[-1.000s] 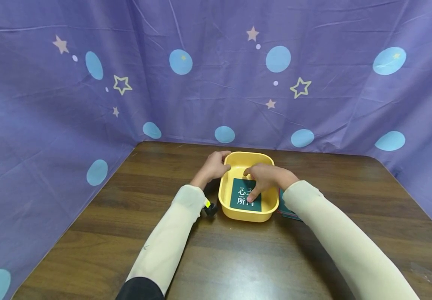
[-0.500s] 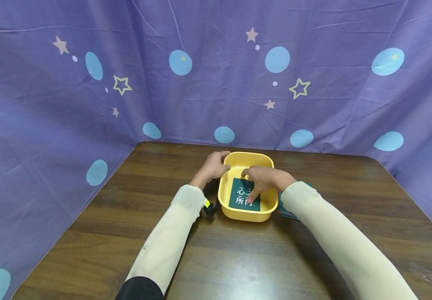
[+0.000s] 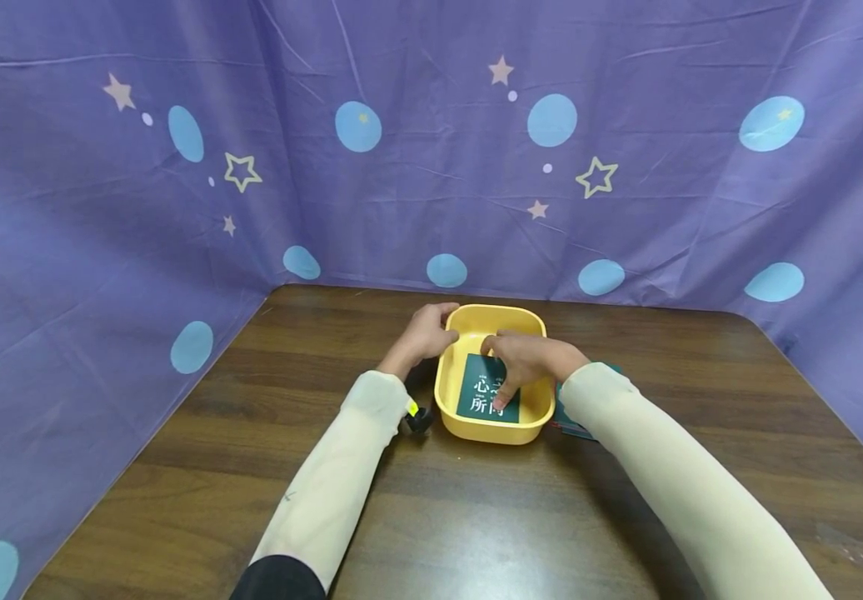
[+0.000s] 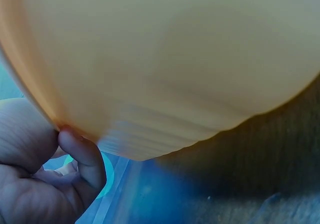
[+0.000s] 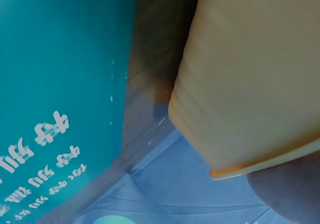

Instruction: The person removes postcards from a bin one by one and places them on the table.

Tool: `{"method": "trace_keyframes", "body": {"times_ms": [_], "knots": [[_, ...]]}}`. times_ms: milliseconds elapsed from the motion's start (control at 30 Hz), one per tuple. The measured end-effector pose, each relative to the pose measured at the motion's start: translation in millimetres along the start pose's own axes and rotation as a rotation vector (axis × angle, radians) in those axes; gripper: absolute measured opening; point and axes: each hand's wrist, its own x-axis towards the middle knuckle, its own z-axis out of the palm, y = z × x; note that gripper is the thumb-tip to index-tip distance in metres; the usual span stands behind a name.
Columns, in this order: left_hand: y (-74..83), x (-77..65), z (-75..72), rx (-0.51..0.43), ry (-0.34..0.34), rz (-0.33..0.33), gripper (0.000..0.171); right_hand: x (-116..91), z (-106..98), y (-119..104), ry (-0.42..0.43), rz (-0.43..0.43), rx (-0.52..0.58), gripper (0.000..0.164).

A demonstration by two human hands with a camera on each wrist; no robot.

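A yellow plastic basin (image 3: 461, 427) stands on the table, and a dark green book (image 3: 480, 396) with white characters lies inside it. My left hand (image 3: 426, 333) pinches the basin's left rim near the far corner; the left wrist view shows thumb and finger meeting at that rim. Reaching over the right rim, my right hand (image 3: 527, 358) is down in the basin. Its thumb lies on the book's cover and its fingers bend at the book's far edge, gripping it. In the right wrist view only part of that hand shows, below the basin's rim.
More green books (image 3: 577, 427) lie on the table right of the basin, partly under my right sleeve. One teal cover (image 5: 60, 69) fills the right wrist view's left side. The wooden table (image 3: 326, 350) ends at a purple curtain (image 3: 401, 192) behind and at the sides.
The view has shifted very slightly. The book's far edge sits a touch higher in the basin, with my right fingers at it. My left hand keeps its place on the rim.
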Motion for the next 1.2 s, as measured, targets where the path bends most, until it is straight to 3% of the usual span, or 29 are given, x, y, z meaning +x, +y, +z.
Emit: {"method": "trace_keyframes", "body": {"times_ms": [200, 367, 500, 800, 967, 1200], "knots": [[0.7, 0.8, -0.3, 0.010, 0.016, 0.014, 0.058, -3, -3, 0, 0.106, -0.047, 0.037, 0.087], [-0.5, 0.1, 0.7, 0.031, 0.029, 0.018, 0.057, -5, -7, 2, 0.192, -0.133, 0.132, 0.056], [-1.6, 0.3, 1.8, 0.055, 0.035, 0.027, 0.057, -10, -15, 0, 0.232, -0.153, 0.239, 0.038], [-3.4, 1.9, 2.2, 0.074, 0.050, 0.042, 0.058, -28, -38, 0, 0.328, -0.111, 0.406, 0.034], [-3.6, 1.9, 2.9, 0.072, 0.043, 0.030, 0.057, -43, -49, 6, 0.385, -0.067, 0.571, 0.031], [-1.1, 0.8, 2.4, 0.071, 0.044, 0.027, 0.058, -60, -59, 24, 0.543, -0.040, 0.559, 0.028]]}}
